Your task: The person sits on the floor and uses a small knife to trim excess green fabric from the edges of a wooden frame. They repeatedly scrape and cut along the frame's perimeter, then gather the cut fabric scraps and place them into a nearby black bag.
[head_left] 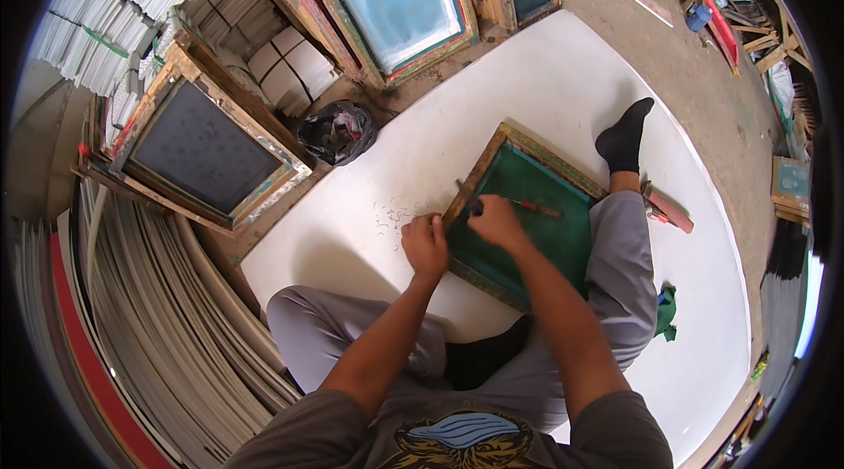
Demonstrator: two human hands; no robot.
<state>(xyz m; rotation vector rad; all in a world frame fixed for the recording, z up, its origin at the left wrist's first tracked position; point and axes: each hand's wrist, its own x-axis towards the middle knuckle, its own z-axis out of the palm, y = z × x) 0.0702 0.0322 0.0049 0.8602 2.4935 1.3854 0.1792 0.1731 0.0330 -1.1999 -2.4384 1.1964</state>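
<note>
A wooden screen-printing frame (519,287) with green mesh (527,240) lies tilted between my legs. Against its left rail my left hand (425,243) is closed, fingers curled at the edge; any small thing in them is hidden. My right hand (498,223) is wrapped round a dark, hammer-like tool (476,204), its head over the same rail, just beyond my left hand. Across the mesh, right of that fist, rests a screwdriver (538,208) with a red part. Small thin bits like staples (391,221) are scattered on the white sheet (352,232) left of my left hand.
A red hand tool (670,210) and a green cloth (666,312) lie right of my leg. More screen frames (391,3) lean at the back, another frame (207,148) at the left. A black-bagged bin (338,133) stands beyond the sheet; stacked boards (167,293) fill the left.
</note>
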